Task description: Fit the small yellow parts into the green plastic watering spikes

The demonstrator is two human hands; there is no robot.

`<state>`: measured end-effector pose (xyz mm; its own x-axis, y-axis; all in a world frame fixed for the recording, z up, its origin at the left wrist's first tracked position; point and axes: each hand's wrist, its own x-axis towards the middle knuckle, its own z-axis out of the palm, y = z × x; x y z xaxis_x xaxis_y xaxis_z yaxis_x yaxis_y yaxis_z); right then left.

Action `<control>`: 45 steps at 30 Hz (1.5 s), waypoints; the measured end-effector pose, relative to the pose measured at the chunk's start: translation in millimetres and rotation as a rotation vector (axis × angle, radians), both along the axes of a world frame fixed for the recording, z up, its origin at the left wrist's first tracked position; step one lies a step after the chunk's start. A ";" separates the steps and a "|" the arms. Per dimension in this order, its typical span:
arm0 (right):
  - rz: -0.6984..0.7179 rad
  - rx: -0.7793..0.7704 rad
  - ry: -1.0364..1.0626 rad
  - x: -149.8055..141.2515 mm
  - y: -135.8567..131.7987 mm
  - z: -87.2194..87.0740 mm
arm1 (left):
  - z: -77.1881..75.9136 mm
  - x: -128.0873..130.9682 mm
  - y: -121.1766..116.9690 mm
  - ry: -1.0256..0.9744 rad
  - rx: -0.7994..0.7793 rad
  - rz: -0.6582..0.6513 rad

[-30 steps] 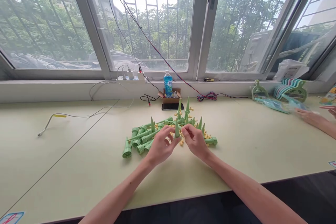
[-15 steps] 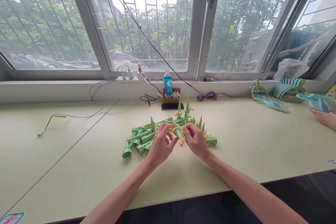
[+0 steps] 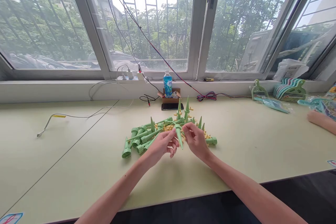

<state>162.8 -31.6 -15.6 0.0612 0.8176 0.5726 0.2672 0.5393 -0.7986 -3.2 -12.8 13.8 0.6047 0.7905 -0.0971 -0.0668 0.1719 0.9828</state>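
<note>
Head view: left hand (image 3: 164,142) lightly pinches the green plastic spike (image 3: 179,137), now flipped tip toward the front edge of the counter (image 3: 210,185), probably giving the curled right hand (image 3: 195,138) (can't tell if holding anything) collar access.

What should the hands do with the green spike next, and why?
Maybe the right hand should steady the spike at its wide end: the left hand holds it, point toward the person, and the right hand is close to that wide end. Whether the right hand holds anything is hidden.
</note>
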 end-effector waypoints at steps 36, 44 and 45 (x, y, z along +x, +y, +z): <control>0.072 -0.051 0.066 -1.4 0.6 -2.1 | -11.5 1.1 -1.6 0.216 0.708 0.308; 0.082 0.008 0.052 -0.1 0.8 -2.6 | -1.8 -0.5 2.7 0.002 0.080 0.068; 0.084 0.014 0.042 -0.1 0.6 -2.4 | -2.3 -0.9 2.8 -0.010 0.043 0.034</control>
